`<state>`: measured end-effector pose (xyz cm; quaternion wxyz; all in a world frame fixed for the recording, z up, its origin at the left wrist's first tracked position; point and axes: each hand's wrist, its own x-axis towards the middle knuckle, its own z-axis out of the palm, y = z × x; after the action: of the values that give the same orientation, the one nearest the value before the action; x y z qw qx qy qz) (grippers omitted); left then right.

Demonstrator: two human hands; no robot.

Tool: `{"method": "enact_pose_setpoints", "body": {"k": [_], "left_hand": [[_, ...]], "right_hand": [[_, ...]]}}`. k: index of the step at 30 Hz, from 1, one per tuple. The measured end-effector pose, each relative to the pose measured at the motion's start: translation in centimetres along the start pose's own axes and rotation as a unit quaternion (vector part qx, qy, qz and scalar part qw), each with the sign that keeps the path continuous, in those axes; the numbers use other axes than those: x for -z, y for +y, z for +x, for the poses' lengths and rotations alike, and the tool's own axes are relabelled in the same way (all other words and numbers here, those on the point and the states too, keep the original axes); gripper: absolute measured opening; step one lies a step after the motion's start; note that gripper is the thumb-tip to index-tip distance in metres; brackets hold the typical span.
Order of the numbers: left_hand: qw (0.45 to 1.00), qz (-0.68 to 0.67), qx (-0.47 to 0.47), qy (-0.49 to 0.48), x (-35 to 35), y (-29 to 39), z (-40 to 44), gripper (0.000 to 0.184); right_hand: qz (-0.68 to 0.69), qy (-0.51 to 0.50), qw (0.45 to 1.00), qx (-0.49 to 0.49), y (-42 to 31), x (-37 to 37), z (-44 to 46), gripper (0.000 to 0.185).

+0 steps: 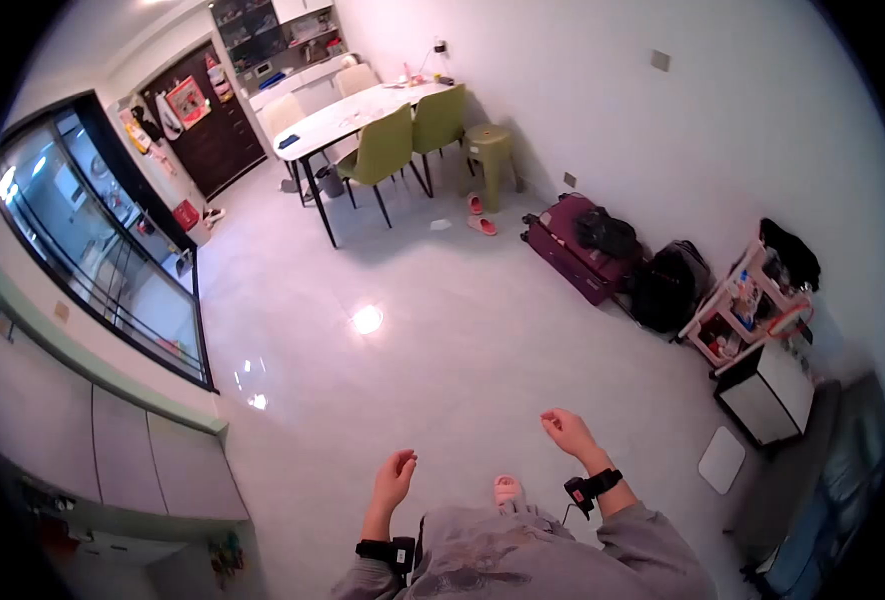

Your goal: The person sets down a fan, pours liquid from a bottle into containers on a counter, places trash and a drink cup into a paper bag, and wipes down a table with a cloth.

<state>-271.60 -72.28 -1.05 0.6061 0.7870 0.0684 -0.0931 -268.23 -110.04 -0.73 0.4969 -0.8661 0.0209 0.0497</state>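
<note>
My left hand hangs in front of my body at the lower middle, its fingers curled together, with no object showing in it. To its right, my right hand is held a little farther forward, fingers also curled and nothing visible in them. Both hands are in the air above the pale shiny floor, touching nothing. Each wrist wears a black strap with a small device. Between them, lower down, a pink slipper shows on one foot.
A maroon suitcase, a black backpack and a pink rolling cart line the right wall. Farther off are a white table, green chairs and a stool. Low cabinets stand at left.
</note>
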Motion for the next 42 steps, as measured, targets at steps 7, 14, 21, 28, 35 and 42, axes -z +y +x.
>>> {"method": "enact_pose_setpoints", "body": {"k": [7, 14, 21, 28, 35, 42], "left_hand": [[0.998, 0.047, -0.02, 0.04, 1.1, 2.0, 9.3, 0.024], [0.999, 0.015, -0.018, 0.048, 5.6, 3.1, 23.3, 0.024], [0.999, 0.01, -0.039, 0.021, 10.9, 5.4, 39.8, 0.025], [0.998, 0.006, -0.061, 0.029, 16.4, 7.8, 51.1, 0.025], [0.997, -0.031, -0.022, 0.064, 19.7, 9.0, 64.6, 0.024], [0.993, -0.025, -0.028, 0.11, 23.1, 13.2, 80.0, 0.024]], "right_hand": [[-0.009, -0.056, 0.998, -0.017, -0.8, -1.6, 11.8, 0.027], [-0.001, -0.059, 0.998, 0.006, -3.4, -4.1, 24.9, 0.027], [-0.07, -0.015, 0.997, 0.004, -9.7, -4.6, 40.9, 0.027], [-0.058, -0.047, 0.997, 0.033, -13.5, -9.7, 54.4, 0.026], [-0.013, -0.083, 0.996, 0.03, -15.1, -12.7, 69.6, 0.027], [-0.059, -0.091, 0.99, 0.085, -20.0, -12.3, 88.3, 0.025]]}}
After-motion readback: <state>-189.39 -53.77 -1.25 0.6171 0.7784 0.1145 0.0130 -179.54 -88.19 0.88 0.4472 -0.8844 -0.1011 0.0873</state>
